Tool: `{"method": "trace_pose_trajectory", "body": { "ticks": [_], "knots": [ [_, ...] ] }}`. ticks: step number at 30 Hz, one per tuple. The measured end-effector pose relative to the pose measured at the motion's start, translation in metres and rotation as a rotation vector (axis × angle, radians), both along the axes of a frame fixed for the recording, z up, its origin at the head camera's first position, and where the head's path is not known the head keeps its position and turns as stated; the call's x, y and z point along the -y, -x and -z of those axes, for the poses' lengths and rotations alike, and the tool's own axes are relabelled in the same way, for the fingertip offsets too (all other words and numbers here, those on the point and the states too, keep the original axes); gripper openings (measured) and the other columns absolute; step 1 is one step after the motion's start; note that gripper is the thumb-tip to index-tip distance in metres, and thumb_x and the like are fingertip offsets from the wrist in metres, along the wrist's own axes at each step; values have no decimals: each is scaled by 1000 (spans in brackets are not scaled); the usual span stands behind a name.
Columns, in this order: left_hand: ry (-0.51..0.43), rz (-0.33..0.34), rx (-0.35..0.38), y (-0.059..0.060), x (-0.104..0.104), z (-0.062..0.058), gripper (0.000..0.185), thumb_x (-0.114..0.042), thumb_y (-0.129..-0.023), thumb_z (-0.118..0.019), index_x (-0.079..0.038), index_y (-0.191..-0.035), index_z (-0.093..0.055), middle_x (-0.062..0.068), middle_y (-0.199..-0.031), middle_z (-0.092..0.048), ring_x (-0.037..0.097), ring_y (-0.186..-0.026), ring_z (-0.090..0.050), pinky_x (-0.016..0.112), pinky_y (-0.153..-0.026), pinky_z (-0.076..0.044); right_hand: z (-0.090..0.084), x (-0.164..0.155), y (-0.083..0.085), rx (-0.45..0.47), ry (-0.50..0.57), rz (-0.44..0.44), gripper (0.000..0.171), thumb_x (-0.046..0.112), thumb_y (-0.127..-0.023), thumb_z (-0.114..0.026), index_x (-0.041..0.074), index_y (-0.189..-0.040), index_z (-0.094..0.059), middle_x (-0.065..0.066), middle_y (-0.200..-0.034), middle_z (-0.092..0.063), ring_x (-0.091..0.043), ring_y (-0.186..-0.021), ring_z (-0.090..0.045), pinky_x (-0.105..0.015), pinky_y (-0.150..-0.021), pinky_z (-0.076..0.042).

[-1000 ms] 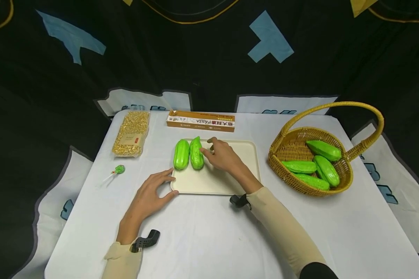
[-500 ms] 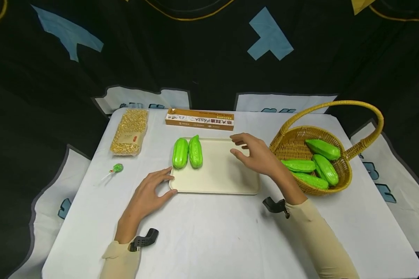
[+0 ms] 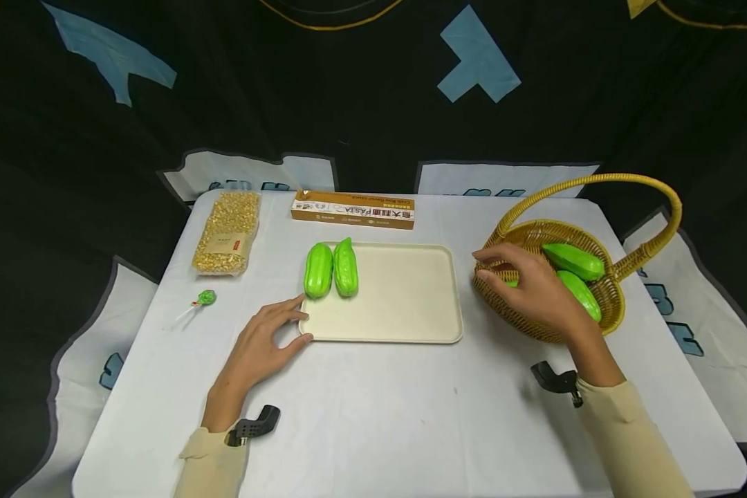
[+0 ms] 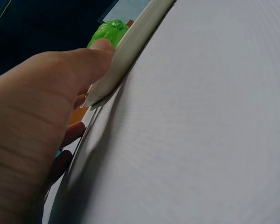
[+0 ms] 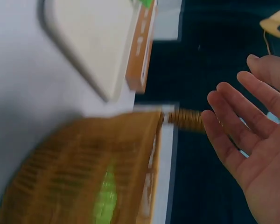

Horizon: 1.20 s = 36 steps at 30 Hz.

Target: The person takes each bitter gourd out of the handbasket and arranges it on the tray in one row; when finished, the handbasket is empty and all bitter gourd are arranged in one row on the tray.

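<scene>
- We worked at a white table [image 3: 380,415] before a dark backdrop.
- Our left hand [image 3: 264,342] lay flat, fingers relaxed, touching the near-left corner of the tray [image 3: 404,304].
- Two gourds [image 3: 331,270] lay side by side at the tray's left end.
- Our right hand [image 3: 529,287] hovered over the basket [image 3: 548,332], fingers loose, holding nothing; more gourds [image 3: 575,261] lay inside.
</scene>
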<state>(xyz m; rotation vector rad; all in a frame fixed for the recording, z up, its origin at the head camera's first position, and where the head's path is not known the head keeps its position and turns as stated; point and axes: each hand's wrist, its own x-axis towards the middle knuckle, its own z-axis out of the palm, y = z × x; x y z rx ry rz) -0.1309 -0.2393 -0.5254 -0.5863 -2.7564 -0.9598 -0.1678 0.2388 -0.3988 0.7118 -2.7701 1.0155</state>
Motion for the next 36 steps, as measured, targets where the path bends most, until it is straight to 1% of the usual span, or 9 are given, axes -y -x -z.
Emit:
{"method": "trace_pose_trajectory", "body": {
  "ticks": [3,7,10,14,21,25,30,32,36],
  "knots": [
    [-9,4,-5,1,0,-1,38,-35,-87,-81,-20,-121,-71,-4,-152,-51,22,-136,-47,48,-113,-38,1,-21,-1,13,-29,36,34,15,-96,-72,10,-128,-65,-6,-124,-67,-27,-111,-66,-50,-93,-56],
    [-7,3,-8,2,-1,-1,38,-35,-87,-81,-20,-121,-71,-5,-152,-51,22,-136,-47,48,-113,-38,5,-47,3,68,-49,74,37,16,-98,-69,8,-133,-62,-10,-131,-64,-33,-118,-62,-56,-97,-52],
    [-4,0,0,2,-1,0,38,-36,-87,-81,-21,-121,-71,-6,-152,-51,22,-137,-47,48,-113,-37,10,-61,7,101,-55,78,40,15,-98,-69,7,-136,-59,-12,-136,-61,-36,-123,-58,-58,-101,-49],
    [-4,-2,11,2,-1,1,39,-36,-87,-81,-21,-121,-71,-6,-153,-50,22,-137,-46,47,-114,-36,17,-73,11,122,-94,76,44,13,-97,-70,4,-138,-58,-15,-140,-59,-39,-124,-58,-58,-101,-49],
    [0,-8,18,2,0,0,39,-37,-87,-81,-22,-121,-70,-8,-153,-50,21,-138,-46,46,-115,-36,27,-84,17,244,-198,88,55,18,-96,-71,5,-146,-50,-19,-143,-56,-41,-130,-53,-62,-106,-43],
    [1,-14,19,1,0,1,39,-37,-87,-81,-23,-121,-70,-9,-153,-49,21,-138,-46,47,-114,-37,34,-87,18,268,-200,74,62,18,-94,-74,5,-148,-47,-23,-140,-57,-43,-129,-53,-64,-106,-42],
    [0,-17,19,0,-1,-1,38,-36,-87,-81,-22,-121,-71,-7,-153,-50,22,-137,-47,48,-113,-37,39,-88,19,306,-189,41,69,10,-92,-76,4,-151,-41,-26,-139,-57,-45,-128,-54,-65,-106,-42],
    [6,-21,20,-1,-1,-1,38,-36,-87,-81,-22,-121,-70,-7,-153,-50,22,-137,-47,48,-113,-38,41,-89,19,316,-201,26,72,9,-91,-76,5,-152,-39,-27,-139,-57,-45,-128,-54,-65,-105,-43],
    [10,-20,17,-2,-1,-1,39,-36,-88,-81,-20,-121,-71,-5,-153,-50,23,-137,-47,50,-113,-38,42,-92,18,332,-243,36,71,11,-91,-76,5,-152,-40,-26,-139,-57,-46,-129,-53,-65,-106,-42]
  ]
}}
